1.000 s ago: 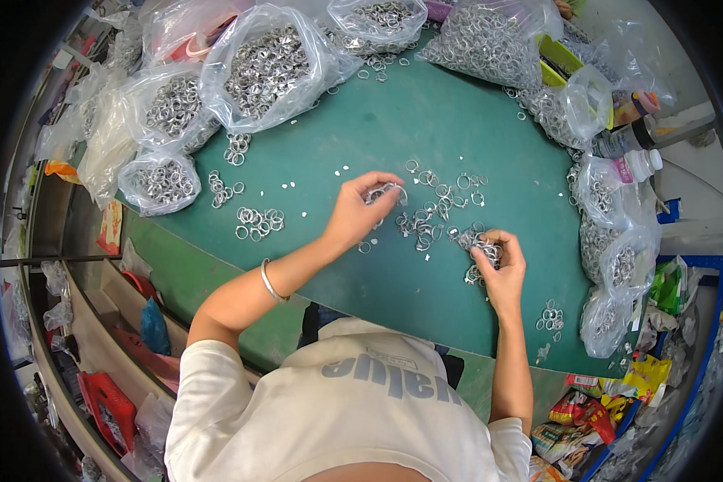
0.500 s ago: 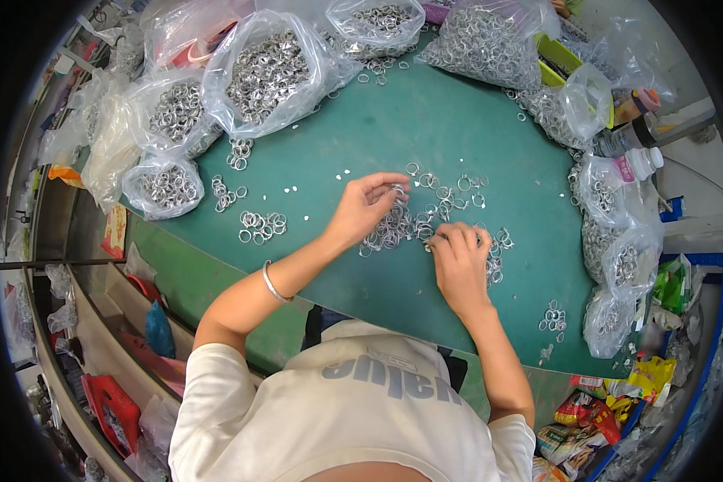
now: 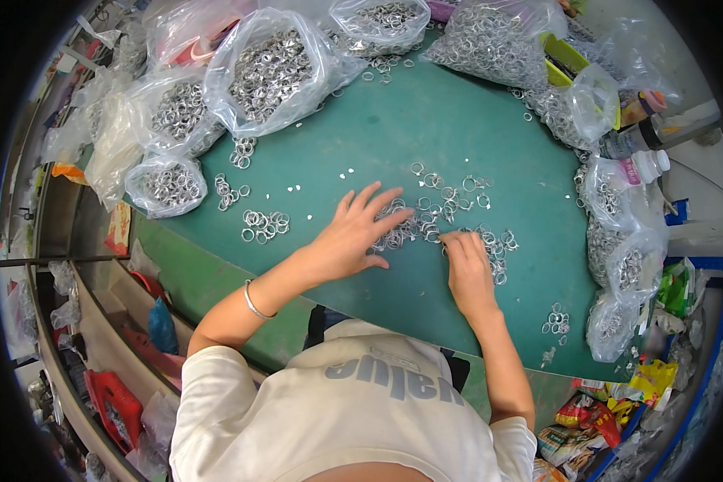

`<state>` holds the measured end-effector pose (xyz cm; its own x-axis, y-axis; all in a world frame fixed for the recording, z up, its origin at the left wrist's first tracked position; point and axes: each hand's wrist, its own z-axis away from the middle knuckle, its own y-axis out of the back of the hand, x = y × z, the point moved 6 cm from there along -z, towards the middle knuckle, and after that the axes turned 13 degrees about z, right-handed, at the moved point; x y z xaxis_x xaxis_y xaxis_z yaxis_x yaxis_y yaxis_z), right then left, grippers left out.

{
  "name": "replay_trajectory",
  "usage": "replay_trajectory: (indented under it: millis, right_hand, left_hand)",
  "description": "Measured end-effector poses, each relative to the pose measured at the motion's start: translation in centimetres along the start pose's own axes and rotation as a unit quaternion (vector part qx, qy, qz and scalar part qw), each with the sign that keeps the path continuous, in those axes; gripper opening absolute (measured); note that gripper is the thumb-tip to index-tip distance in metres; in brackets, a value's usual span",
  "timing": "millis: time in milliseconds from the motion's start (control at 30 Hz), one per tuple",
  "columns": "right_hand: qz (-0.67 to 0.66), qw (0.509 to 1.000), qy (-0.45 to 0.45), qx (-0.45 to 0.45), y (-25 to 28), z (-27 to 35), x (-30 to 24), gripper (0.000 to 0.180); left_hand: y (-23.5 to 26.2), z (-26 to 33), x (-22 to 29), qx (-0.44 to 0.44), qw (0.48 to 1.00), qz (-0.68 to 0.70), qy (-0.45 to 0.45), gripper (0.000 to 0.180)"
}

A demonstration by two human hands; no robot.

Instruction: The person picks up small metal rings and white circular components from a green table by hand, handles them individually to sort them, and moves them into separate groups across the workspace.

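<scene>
A loose pile of silver-coloured metal rings (image 3: 397, 234) lies on the green tabletop (image 3: 361, 145) in front of me. Over the pile's left side my left hand (image 3: 349, 239) is open, its fingers spread and partly covering the rings. My right hand (image 3: 468, 273) is closed in a pinch at the pile's right side; whatever its fingertips hold is too small to make out. Scattered rings (image 3: 450, 193) lie just beyond both hands. Another cluster of rings (image 3: 498, 253) sits right beside my right hand, partly behind it.
Open plastic bags of rings (image 3: 269, 76) line the far left edge, and a fuller bag (image 3: 490, 48) stands at the far right. More bags (image 3: 618, 265) run down the right edge, beside a white-capped bottle (image 3: 647, 166). Small ring groups (image 3: 265, 226) and tiny white pieces (image 3: 295, 188) dot the table.
My left hand has moved down and left, its fingers now spread where they were bent together at the pile. My right hand has shifted slightly right and down, still pinched.
</scene>
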<state>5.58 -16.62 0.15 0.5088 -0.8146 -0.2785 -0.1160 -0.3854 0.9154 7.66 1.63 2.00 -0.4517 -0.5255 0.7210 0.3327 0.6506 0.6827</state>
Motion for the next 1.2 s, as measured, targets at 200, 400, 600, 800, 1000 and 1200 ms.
replay_trajectory:
  millis: [200, 400, 600, 800, 1000, 1200]
  right_hand:
    - [-0.25, 0.951, -0.173, 0.057, 1.5, 0.5, 2.1, 0.029]
    - [-0.741, 0.586, -0.321, 0.064, 0.4, 1.6, 3.8, 0.035]
    - [-0.792, 0.478, -0.379, 0.026, -0.1, 1.7, 2.6, 0.026]
    - [-0.701, 0.628, -0.337, 0.011, -0.2, 2.1, 2.8, 0.02]
    - [-0.603, 0.721, -0.343, 0.004, 0.9, 2.0, 2.4, 0.019]
    - [-0.557, 0.74, -0.369, 0.081, 2.0, 3.0, 4.2, 0.02]
  left_hand:
    - [-1.0, -0.3, -1.5, 0.032, 0.995, 0.071, -0.057, 0.046]
    - [-0.7, -2.7, -4.9, 0.072, 0.842, 0.505, 0.175, 0.031]
    - [0.0, -4.0, -4.8, 0.073, 0.658, 0.713, 0.231, 0.033]
    - [1.2, -4.3, -4.8, 0.069, 0.723, 0.652, 0.216, 0.037]
    - [2.4, -3.4, -4.3, 0.049, 0.853, 0.502, 0.13, 0.049]
    - [1.9, 0.7, -1.9, 0.002, 0.989, 0.085, 0.12, 0.062]
